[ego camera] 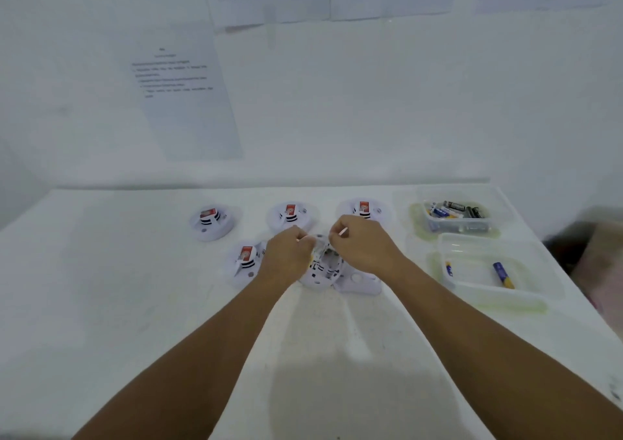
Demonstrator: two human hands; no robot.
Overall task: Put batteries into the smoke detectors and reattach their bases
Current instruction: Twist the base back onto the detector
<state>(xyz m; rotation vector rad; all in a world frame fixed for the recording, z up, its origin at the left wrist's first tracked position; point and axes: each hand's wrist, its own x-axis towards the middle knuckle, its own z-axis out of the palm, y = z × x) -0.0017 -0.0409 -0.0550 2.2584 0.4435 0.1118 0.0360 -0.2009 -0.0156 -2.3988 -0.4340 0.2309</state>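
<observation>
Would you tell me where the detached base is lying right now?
In the head view, the detached base lies on the table, just right of the open detector, under the right hand's wrist.

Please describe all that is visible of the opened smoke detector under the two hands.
The open detector is a round white plastic shell lying on the white table, its inner side up, showing small dark parts inside. It sits in the front row, right of a closed detector. Its detached base, also white, lies against its right edge. The left hand and right hand both hold its far rim with curled fingers, hiding that part. Whether batteries are inside cannot be told.
</observation>
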